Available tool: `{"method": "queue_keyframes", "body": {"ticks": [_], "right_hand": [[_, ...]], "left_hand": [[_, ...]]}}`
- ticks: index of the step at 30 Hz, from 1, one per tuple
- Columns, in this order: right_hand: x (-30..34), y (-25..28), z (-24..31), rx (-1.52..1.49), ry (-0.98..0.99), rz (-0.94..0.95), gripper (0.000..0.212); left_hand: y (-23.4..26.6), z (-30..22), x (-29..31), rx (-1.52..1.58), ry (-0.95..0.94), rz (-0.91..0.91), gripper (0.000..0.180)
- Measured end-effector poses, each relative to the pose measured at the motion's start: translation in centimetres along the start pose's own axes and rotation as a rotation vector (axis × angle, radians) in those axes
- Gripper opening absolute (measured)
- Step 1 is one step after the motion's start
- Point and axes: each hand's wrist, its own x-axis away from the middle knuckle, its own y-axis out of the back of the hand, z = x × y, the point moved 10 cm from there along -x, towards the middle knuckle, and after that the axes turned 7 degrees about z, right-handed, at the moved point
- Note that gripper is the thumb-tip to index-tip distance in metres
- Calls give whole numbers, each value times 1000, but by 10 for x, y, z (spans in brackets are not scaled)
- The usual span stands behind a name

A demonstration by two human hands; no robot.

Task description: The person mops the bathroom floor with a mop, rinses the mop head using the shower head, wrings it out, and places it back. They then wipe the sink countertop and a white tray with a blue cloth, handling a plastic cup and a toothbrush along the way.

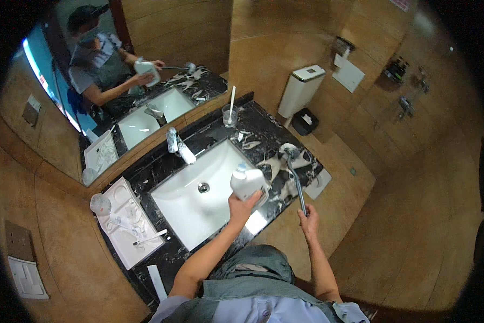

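Note:
My left hand is closed round a white plastic bottle with a pale blue cap, held over the right side of the white sink. In my right hand is the grey handle of a toilet brush. Its round, whitish bristle head is above or against the black marble counter, right of the sink; I cannot tell whether they touch. Both hands also appear in the mirror.
A chrome faucet stands behind the sink. To the left lies a white tray with packets and a plastic cup. A glass holding a white toothbrush stands at the back corner. Beyond the counter are a toilet and a black bin.

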Motion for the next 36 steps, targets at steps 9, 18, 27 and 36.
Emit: {"method": "queue_keyframes", "body": {"ticks": [9,18,27,36], "right_hand": [[-203,-44,35,349,393,135,29],[-231,-78,30,530,587,434,38],[-224,-85,24,682,568,588,51],[-22,-154,132,131,1063,884,28]], "left_hand": [[-62,67,-194,-242,-118,-350,46],[-77,80,-210,-445,-209,-561,61],[-67,58,-46,-435,-89,-351,67],[108,163,492,-265,328,-1621,18]]}}
